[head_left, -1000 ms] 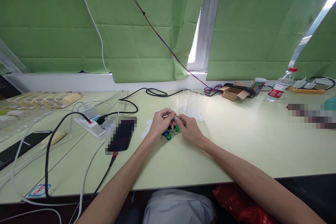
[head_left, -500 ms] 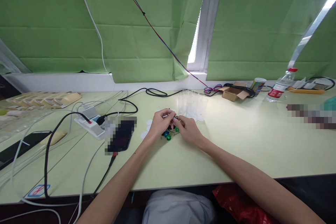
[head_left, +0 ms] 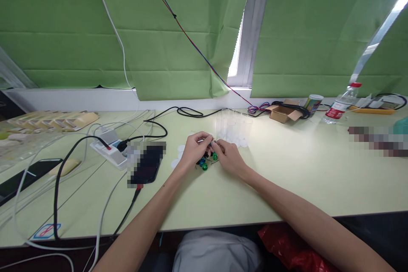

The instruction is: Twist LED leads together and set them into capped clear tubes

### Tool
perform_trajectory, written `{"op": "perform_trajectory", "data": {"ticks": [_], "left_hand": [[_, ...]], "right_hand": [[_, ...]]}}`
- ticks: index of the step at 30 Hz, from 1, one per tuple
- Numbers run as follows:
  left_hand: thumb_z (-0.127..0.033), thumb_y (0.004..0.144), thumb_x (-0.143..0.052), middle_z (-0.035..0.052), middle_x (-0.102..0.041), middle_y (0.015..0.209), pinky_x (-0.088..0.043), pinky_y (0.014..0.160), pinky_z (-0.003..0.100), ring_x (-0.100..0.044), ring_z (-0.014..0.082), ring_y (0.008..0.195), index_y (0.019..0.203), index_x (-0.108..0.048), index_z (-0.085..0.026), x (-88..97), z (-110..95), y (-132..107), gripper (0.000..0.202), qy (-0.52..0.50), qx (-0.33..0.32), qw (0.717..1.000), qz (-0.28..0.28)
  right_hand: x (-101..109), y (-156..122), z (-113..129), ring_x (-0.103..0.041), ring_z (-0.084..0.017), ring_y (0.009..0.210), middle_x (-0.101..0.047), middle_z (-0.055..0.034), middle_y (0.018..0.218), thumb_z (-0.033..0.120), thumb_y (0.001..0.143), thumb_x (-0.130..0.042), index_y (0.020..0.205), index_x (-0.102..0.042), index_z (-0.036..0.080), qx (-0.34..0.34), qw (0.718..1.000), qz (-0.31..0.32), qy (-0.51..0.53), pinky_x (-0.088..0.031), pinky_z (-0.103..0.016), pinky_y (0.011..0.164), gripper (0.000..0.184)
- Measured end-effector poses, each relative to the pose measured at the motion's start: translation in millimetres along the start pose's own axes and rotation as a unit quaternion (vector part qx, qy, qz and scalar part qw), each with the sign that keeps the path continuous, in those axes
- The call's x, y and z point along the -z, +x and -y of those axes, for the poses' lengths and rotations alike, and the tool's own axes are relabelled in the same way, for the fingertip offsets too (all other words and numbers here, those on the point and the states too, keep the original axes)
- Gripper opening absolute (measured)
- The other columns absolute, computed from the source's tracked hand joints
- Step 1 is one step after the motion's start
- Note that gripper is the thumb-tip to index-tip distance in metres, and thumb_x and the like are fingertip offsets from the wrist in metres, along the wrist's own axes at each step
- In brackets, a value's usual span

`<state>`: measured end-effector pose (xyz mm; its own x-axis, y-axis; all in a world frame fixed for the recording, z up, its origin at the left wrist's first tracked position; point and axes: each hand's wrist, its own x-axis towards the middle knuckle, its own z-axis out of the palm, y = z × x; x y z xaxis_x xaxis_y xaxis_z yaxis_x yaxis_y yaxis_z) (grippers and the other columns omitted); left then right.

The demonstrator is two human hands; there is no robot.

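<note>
My left hand (head_left: pixel 196 149) and my right hand (head_left: pixel 230 158) meet over the table, fingertips pinched together around something small and dark that I cannot make out. Beneath them lies a little pile of shiny green pieces (head_left: pixel 205 167), with blue ones (head_left: pixel 202 161) and black ones among them; the fingers hide part of it. Just behind my right hand stand several clear plastic cups (head_left: pixel 234 123), with round white lids (head_left: pixel 243 142) at their foot. More white discs (head_left: pixel 175 163) lie to the left of my left hand.
On the left are a phone (head_left: pixel 149 163) with a cable, a white power strip (head_left: pixel 110 153), looping cords and another phone (head_left: pixel 28 176). At the back right stand a small open cardboard box (head_left: pixel 282 114), a can (head_left: pixel 313 105) and a water bottle (head_left: pixel 339 108).
Both hands stay in the same place. Only the fingertips shift slightly around the small piece.
</note>
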<state>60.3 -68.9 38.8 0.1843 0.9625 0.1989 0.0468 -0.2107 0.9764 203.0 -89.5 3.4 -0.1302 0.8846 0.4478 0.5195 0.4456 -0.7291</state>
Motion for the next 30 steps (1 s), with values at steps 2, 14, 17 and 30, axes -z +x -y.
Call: {"op": "perform_trajectory", "data": {"ticks": [2, 14, 17, 30], "left_hand": [[-0.040, 0.074, -0.069, -0.0001, -0.059, 0.060, -0.043, 0.050, 0.025, -0.050, 0.0097, 0.045, 0.071, -0.063, -0.017, 0.9, 1.8, 0.9, 0.024, 0.004, -0.006, 1.000, -0.003], [-0.040, 0.075, -0.068, -0.0014, -0.056, 0.060, -0.042, 0.049, 0.024, -0.048, 0.0086, 0.044, 0.072, -0.061, -0.016, 1.4, 3.3, 1.6, 0.025, 0.010, -0.021, 1.000, 0.004], [-0.041, 0.073, -0.071, -0.0014, -0.056, 0.062, -0.041, 0.047, 0.024, -0.048, 0.0080, 0.043, 0.072, -0.061, -0.016, 1.6, 3.7, 1.9, 0.027, -0.002, -0.015, 1.000, 0.001], [-0.043, 0.068, -0.076, -0.0015, -0.052, 0.060, -0.040, 0.051, 0.021, -0.049, 0.0079, 0.052, 0.076, -0.064, -0.015, -0.6, 4.4, -0.2, 0.032, -0.042, 0.033, 0.999, -0.010]], "right_hand": [[0.0, -0.5, 0.5, -0.036, -0.011, 0.046, -0.042, 0.0080, 0.047, 0.043, 0.093, -0.045, 0.080, -0.051, 0.022, -0.015, 1.000, -0.001, 0.018, -0.028, -0.025, 0.053, 0.026], [0.5, -0.3, 1.2, -0.033, -0.010, 0.043, -0.045, 0.0089, 0.047, 0.040, 0.092, -0.046, 0.079, -0.046, 0.022, -0.004, 0.999, -0.006, 0.051, -0.026, -0.024, 0.050, 0.023], [0.2, -0.3, 0.4, -0.032, -0.009, 0.043, -0.045, 0.0087, 0.047, 0.039, 0.093, -0.045, 0.077, -0.045, 0.022, 0.003, 0.998, -0.007, 0.066, -0.026, -0.024, 0.050, 0.024], [2.4, 1.0, 2.9, -0.045, -0.011, 0.035, -0.045, 0.0071, 0.043, 0.045, 0.091, -0.048, 0.072, -0.051, 0.021, -0.039, 0.985, 0.018, 0.167, -0.037, -0.024, 0.043, 0.030]]}}
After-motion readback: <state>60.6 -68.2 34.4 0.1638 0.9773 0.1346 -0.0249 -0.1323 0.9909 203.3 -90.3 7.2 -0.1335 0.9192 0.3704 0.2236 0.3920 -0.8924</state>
